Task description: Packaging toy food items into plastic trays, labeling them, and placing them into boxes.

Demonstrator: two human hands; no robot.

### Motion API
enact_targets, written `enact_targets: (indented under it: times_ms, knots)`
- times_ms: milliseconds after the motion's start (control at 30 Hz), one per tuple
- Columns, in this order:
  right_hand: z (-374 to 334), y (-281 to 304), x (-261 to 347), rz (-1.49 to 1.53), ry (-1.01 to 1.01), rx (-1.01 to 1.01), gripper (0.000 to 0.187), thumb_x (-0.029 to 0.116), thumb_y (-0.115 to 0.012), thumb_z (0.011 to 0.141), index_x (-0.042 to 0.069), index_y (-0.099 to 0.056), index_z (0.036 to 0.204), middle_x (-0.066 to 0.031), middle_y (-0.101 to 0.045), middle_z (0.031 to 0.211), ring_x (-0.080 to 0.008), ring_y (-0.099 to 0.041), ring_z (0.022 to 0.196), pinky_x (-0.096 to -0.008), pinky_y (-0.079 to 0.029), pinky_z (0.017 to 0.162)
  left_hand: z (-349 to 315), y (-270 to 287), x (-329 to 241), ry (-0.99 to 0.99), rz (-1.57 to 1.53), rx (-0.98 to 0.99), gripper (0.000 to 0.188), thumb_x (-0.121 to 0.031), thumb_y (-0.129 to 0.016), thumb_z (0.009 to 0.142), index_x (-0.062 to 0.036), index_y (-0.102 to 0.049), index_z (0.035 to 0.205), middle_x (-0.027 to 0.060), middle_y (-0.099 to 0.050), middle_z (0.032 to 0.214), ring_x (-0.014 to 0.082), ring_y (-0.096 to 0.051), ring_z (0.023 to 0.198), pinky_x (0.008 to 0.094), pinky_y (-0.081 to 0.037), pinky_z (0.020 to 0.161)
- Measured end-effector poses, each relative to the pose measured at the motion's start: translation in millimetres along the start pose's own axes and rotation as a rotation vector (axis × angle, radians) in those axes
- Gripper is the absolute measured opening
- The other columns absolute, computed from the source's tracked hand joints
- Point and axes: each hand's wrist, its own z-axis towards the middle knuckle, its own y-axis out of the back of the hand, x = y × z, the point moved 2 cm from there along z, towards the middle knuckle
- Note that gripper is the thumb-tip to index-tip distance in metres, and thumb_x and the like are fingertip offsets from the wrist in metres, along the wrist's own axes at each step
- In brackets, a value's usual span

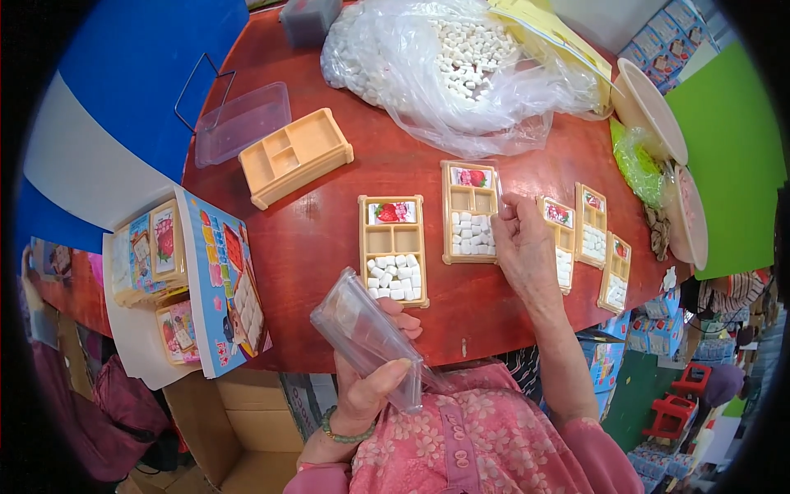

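Observation:
My left hand [370,387] grips a stack of clear plastic lids [362,329], tilted over the table's near edge. My right hand [524,247] has its fingers curled at the right side of the middle beige compartment tray [462,200]; they pinch the rim of a clear lid that seems to lie over it. That tray holds small white marshmallow-like pieces [472,235] and a strawberry-printed packet [470,178], with two small compartments bare. Left of it, a similar filled tray [393,240] lies uncovered. Several more filled trays [591,224] lie to the right, one partly behind my right hand.
A large clear bag [387,58] of white pieces spreads across the far side. Empty stacked trays [296,156] and a clear plastic container [243,123] are at left. A printed carton [222,280] stands at the left edge. Pale basins [650,107] stand at the right.

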Motion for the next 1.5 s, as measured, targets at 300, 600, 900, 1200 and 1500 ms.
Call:
enact_targets:
  times_ms: [300,600,900,1200,1500]
  knots:
    - [-4.6,8.0,20.8,-0.330,0.159,0.021,0.028,0.005,-0.061,0.090,-0.003,-0.057,0.116,-0.0188,-0.059,0.112,-0.0307,-0.060,0.097,-0.0407,-0.049,0.083,2.6,0.0,0.5,0.002,-0.006,0.009,0.070,-0.007,-0.071,0.073,-0.0006,-0.040,0.136,0.0110,-0.053,0.122,0.0220,-0.057,0.113,0.0415,-0.045,0.103]
    - [-1.6,-30.5,16.4,-0.494,0.281,0.240,0.050,0.016,-0.050,0.098,0.002,-0.039,0.144,-0.0235,-0.031,0.153,-0.0392,-0.029,0.142,-0.0472,-0.025,0.116,2.5,-5.3,-0.2,0.047,-0.017,-0.008,0.066,-0.009,-0.071,0.074,0.0019,-0.043,0.133,0.0141,-0.057,0.117,0.0225,-0.057,0.113,0.0407,-0.044,0.104]
    - [-24.8,1.6,50.7,-0.363,0.293,0.166,0.057,0.025,-0.059,0.094,0.004,-0.042,0.143,-0.0213,-0.038,0.150,-0.0369,-0.037,0.137,-0.0447,-0.029,0.113,2.0,-2.4,2.2,0.032,-0.011,-0.060,0.061,-0.012,-0.068,0.076,0.0034,-0.046,0.130,0.0151,-0.062,0.112,0.0244,-0.061,0.108,0.0394,-0.047,0.101]
    - [-77.7,16.2,99.8,0.480,0.230,0.717,0.026,0.005,-0.074,0.080,0.001,-0.065,0.105,-0.0104,-0.067,0.086,-0.0231,-0.067,0.080,-0.0329,-0.051,0.073,-7.9,-3.1,0.5,-0.008,0.058,-0.068,0.062,-0.008,-0.073,0.075,0.0009,-0.046,0.129,0.0124,-0.060,0.114,0.0204,-0.059,0.108,0.0355,-0.047,0.097]
    - [-65.4,-19.2,72.5,0.630,-0.078,0.435,0.030,-0.001,-0.061,0.092,-0.003,-0.050,0.120,-0.0051,-0.063,0.091,-0.0084,-0.059,0.083,-0.0221,-0.049,0.073,6.0,3.5,-26.6,-0.285,0.330,-0.066,0.081,-0.007,-0.079,0.071,0.0003,-0.035,0.138,0.0119,-0.047,0.130,0.0234,-0.054,0.117,0.0385,-0.044,0.102]
